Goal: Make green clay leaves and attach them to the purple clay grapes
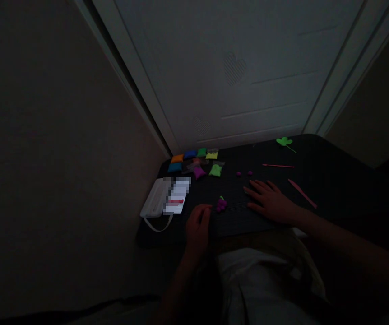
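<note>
A small grape bunch of purple clay balls with a green bit on top [221, 204] lies on the dark table. Just left of it rests my left hand [197, 225], fingers curled and thumb against the index finger; nothing shows in it. My right hand [269, 201] lies palm down on the tabletop, its fingers spread; whatever may be under the palm is hidden. Beyond its fingertips sit two loose purple clay balls, a left one [238, 174] and a right one [250, 173]. To its right is a pink plastic clay knife [302, 193].
A thin pink stick tool [278, 165] and a green clover-shaped piece [284, 141] lie at the back right. Several colored clay packets, among them a light green one [216, 170], are at the back left. An open white case [156, 198] with a strap stands at left.
</note>
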`<state>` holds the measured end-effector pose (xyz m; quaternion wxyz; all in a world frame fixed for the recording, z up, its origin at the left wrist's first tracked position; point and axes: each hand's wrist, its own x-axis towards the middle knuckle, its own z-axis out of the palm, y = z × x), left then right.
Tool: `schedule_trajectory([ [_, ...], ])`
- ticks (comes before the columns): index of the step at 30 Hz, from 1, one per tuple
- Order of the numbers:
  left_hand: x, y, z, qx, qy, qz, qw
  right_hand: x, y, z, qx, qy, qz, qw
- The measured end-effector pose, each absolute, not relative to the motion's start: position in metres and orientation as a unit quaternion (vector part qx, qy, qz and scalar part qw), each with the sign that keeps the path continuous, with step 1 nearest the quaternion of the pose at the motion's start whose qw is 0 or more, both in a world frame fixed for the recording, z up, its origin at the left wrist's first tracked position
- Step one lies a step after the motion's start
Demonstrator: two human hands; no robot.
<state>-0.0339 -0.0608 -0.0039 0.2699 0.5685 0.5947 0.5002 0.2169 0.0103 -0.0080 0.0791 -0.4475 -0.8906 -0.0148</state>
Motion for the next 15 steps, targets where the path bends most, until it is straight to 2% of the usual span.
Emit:
schedule_trajectory([
  [3, -0.034, -0.061, -0.004, 0.57, 0.596, 0.496, 0.271, 0.22, 0.014, -0.008, -0.469, -0.88, -0.026, 0.078],
  [9, -0.034, -0.061, -0.004, 0.564, 0.602, 0.497, 0.271, 0.211, 0.002, -0.009, -0.402, -0.913, -0.009, 0.073],
  [15, -0.034, -0.061, -0.004, 0.569, 0.599, 0.5, 0.261, 0.216, 0.013, -0.012, -0.469, -0.879, -0.023, 0.081],
])
